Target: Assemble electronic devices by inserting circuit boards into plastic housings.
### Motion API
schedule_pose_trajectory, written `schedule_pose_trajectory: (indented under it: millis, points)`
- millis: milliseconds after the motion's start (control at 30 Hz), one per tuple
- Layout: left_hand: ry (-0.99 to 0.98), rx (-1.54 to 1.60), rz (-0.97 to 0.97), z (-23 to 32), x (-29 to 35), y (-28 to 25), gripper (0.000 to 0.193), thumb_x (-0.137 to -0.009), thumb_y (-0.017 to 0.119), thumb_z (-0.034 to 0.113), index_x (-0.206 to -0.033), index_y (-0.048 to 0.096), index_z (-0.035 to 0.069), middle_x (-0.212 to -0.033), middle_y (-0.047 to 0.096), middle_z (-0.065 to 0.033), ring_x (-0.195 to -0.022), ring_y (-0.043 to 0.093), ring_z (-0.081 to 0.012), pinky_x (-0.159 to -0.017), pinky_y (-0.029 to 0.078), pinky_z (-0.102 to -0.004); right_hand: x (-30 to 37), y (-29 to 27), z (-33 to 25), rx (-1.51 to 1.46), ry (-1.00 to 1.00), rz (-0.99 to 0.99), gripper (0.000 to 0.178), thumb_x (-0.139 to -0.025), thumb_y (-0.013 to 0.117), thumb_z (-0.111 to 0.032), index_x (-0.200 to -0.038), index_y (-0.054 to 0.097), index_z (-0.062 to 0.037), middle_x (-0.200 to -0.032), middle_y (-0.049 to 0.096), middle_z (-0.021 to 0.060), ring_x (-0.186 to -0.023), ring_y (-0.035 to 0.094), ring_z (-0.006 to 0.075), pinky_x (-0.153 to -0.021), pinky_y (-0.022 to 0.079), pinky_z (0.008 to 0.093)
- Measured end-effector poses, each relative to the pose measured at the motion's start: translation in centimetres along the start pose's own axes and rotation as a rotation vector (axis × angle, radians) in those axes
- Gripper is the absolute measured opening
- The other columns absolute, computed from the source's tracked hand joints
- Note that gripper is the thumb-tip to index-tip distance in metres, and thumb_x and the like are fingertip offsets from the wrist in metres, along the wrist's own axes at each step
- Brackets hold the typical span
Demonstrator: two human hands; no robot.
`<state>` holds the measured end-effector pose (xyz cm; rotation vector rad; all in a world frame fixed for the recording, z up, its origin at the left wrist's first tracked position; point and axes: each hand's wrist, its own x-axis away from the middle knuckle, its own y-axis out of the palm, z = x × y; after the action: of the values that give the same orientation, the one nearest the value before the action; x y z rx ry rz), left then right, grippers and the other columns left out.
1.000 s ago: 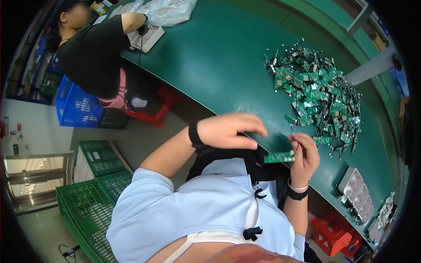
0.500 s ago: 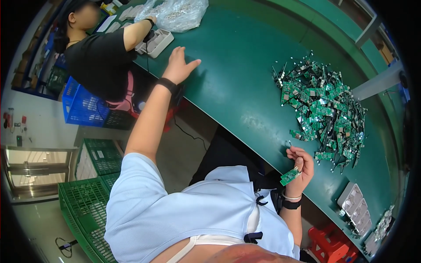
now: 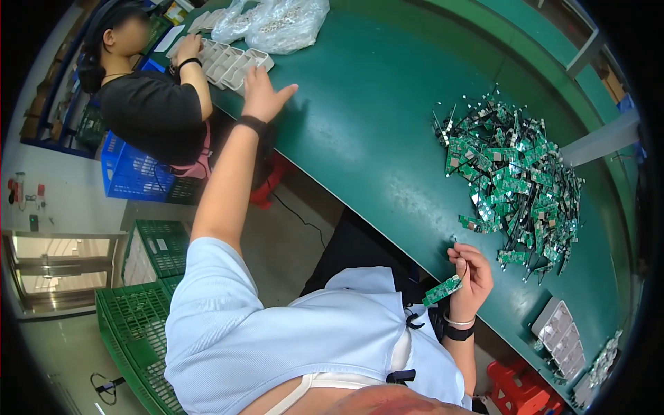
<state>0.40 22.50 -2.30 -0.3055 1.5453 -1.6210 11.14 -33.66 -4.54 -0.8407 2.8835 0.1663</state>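
Reaching far out over the table, my left hand point(image 3: 266, 98) is open, thumb spread from the fingers. Its fingertips are at the near end of a pale compartment tray point(image 3: 238, 67); I cannot tell whether they touch it. My right hand point(image 3: 474, 278), by the table's front edge, pinches a small green circuit board point(image 3: 443, 290) by its thin wire, with the board hanging out toward my shirt. A tiny pale tip of the wire shows just beyond the fingers. To the right of that hand lies a big heap of green circuit boards point(image 3: 515, 180) with black wires.
A co-worker point(image 3: 149, 104) at the far left has a hand at the tray. Beyond it lies a clear plastic bag point(image 3: 287, 24) of small pale parts. Another compartment tray point(image 3: 559, 337) sits at right. Green crates point(image 3: 135, 332) and a red stool point(image 3: 519, 387) stand off the table.
My left hand has moved left, closer to the tray. The co-worker's hand has shifted left along the tray, uncovering more of it. The circuit board has swung slightly left and down in my right hand.
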Motion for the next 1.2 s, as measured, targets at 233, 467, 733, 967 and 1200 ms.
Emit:
schedule_pose_trajectory:
  millis: [233, 467, 733, 967, 1200]
  points:
    - [-0.283, -0.203, -0.066, -5.3, -7.0, -1.7, 0.133, -0.064, 0.093, 0.064, -0.158, 0.034, -0.008, -0.161, 0.039, -0.0338, -0.152, 0.036, -0.0469, -0.125, 0.032, -0.0516, -0.2, 0.3, -0.3, 0.016, 0.020, -0.024, 0.010, -0.104, 0.066, -0.003, -0.113, 0.066, 0.0025, -0.116, 0.071, 0.0174, -0.094, 0.072, 0.0202, -0.084, 0.058, 0.0305]
    - [-0.430, -0.282, -0.356, -8.4, -10.5, -2.9, 0.136, -0.057, 0.096, 0.059, -0.160, 0.033, -0.004, -0.154, 0.052, -0.0296, -0.143, 0.053, -0.0412, -0.121, 0.040, -0.0489, 0.0, -0.1, -0.5, 0.039, 0.049, -0.023, 0.009, -0.104, 0.066, -0.002, -0.111, 0.066, 0.0029, -0.114, 0.071, 0.0165, -0.092, 0.071, 0.0196, -0.083, 0.058, 0.0305]
    - [-0.278, -0.139, -0.360, -6.7, -6.6, -2.7, 0.121, -0.057, 0.095, 0.052, -0.156, 0.046, 0.002, -0.151, 0.060, -0.0231, -0.142, 0.056, -0.0364, -0.119, 0.042, -0.0468, 0.0, 0.0, -0.4, 0.050, 0.037, -0.037, 0.008, -0.103, 0.065, 0.002, -0.110, 0.067, 0.0040, -0.114, 0.071, 0.0169, -0.092, 0.070, 0.0189, -0.083, 0.059, 0.0308]
    - [0.166, 0.028, -0.304, 7.9, 7.7, -8.1, 0.114, -0.060, 0.094, 0.039, -0.154, 0.046, -0.004, -0.138, 0.065, -0.0277, -0.129, 0.062, -0.0434, -0.110, 0.049, -0.0462, -0.2, -0.1, 0.3, 0.098, -0.006, -0.086, 0.008, -0.103, 0.064, 0.002, -0.110, 0.067, 0.0038, -0.115, 0.072, 0.0169, -0.092, 0.071, 0.0182, -0.084, 0.059, 0.0313]
    - [0.445, 0.100, -0.351, 21.0, 19.0, -11.7, 0.112, -0.061, 0.092, 0.037, -0.155, 0.043, 0.000, -0.135, 0.058, -0.0223, -0.127, 0.055, -0.0416, -0.116, 0.033, -0.0563, 0.7, -0.5, 0.3, -0.181, 0.002, 0.041, 0.012, -0.105, 0.065, -0.006, -0.112, 0.067, 0.0033, -0.118, 0.072, 0.0187, -0.092, 0.072, 0.0204, -0.084, 0.060, 0.0337]
